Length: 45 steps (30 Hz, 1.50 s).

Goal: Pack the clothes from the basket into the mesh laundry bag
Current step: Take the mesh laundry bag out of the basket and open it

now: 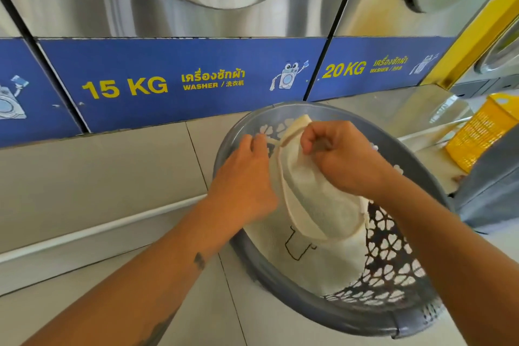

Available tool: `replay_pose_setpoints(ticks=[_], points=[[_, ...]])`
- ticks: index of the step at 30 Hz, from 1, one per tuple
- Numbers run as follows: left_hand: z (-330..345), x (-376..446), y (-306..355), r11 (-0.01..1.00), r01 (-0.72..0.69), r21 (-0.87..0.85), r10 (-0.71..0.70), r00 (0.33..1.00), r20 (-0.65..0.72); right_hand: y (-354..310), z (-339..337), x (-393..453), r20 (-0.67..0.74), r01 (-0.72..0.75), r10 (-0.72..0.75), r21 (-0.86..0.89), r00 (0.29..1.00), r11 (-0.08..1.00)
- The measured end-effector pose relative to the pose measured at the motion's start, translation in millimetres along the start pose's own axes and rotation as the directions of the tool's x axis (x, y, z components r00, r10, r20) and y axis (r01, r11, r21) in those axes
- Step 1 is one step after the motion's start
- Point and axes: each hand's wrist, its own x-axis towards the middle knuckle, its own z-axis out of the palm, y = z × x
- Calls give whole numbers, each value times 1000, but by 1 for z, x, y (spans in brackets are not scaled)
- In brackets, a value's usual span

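Over the basket (309, 298), both hands on the mesh bag (317, 205).

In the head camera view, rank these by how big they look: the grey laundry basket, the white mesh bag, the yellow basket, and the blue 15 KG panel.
1. Blue 15 KG panel
2. Grey laundry basket
3. White mesh bag
4. Yellow basket, though it sits farther away and is cut off by the frame edge, so its true size is unsure.

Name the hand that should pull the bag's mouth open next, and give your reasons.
Probably the left hand: it pinches the cord end at the top of the mesh laundry bag, free to draw outward. The right hand grips the gathered neck over the grey basket, so it can steady the bag.
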Motion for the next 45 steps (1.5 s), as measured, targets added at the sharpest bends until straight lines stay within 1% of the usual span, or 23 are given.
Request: replay_pose_setpoints(ticks=[3,6,8,9,11,13,16,17,19,21,23,24,25,27,29,31,33,36,38,39,42,44,45], points=[[-7,1,-1,993,18,-114,-16,1000,24,-27,-11,-7,25,65,-65,28,998,998],[-15,5,0,972,-52,-229,65,997,51,-46,-9,-25,66,123,-126,54,990,991],[-24,-1,5,955,-100,-278,119,991,53,-58,-6,-47,42,171,-174,63,984,983],[-28,-8,10,947,-144,-286,157,987,24,-64,-4,-61,30,194,-196,65,980,979],[-39,-29,25,936,-225,-270,201,973,-113,-75,-6,-87,6,229,-229,42,973,973],[-56,-53,42,946,-215,-243,153,956,-251,-88,-16,-116,-4,250,-250,-54,968,967],[-93,-82,67,963,-199,-184,92,879,-468,-99,-30,-158,-87,367,-399,-256,913,894],[-107,-89,74,961,-202,-190,71,840,-537,-100,-34,-169,-139,399,-446,-271,884,876],[-133,-109,87,956,-223,-191,59,783,-620,-102,-42,-186,-257,456,-497,-206,829,866],[-151,-133,94,957,-245,-155,92,763,-640,-107,-43,-197,-377,467,-478,-127,793,875],[-162,-157,94,958,-252,-139,102,748,-656,-114,-41,-204,-441,425,-381,0,812,905],[-167,-168,92,961,-240,-141,87,741,-666,-118,-40,-205,-432,386,-335,34,837,922],[-172,-179,90,963,-224,-150,67,736,-673,-121,-39,-205,-401,341,-309,9,862,940],[-180,-204,85,961,-208,-183,30,736,-676,-126,-34,-205,-292,259,-286,-128,912,957],[-183,-228,77,954,-204,-217,13,756,-654,-134,-26,-207,-207,268,-296,-153,932,951],[-186,-249,67,965,-147,-219,-15,799,-601,-143,-16,-212,-204,331,-349,-118,915,936],[-188,-266,56,980,-45,-195,-66,847,-527,-151,-6,-216,-218,375,-393,-121,893,919],[-191,-294,47,984,42,-173,-116,890,-441,-161,6,-219,-178,398,-414,-116,893,910],[-193,-309,44,995,37,-88,-71,897,-436,-170,14,-219,-126,404,-414,-99,901,909],[-194,-315,42,997,68,-34,-76,906,-416,-174,18,-220,-98,409,-417,-92,904,908],[-196,-331,42,959,226,171,-174,946,-274,-187,29,-224,-30,415,-416,-28,909,909],[-195,-338,41,935,216,282,-154,962,-226,-197,36,-227,10,418,-418,1,908,908],[-195,-340,41,932,214,292,-157,966,-206,-201,39,-229,22,417,-418,10,908,909]])
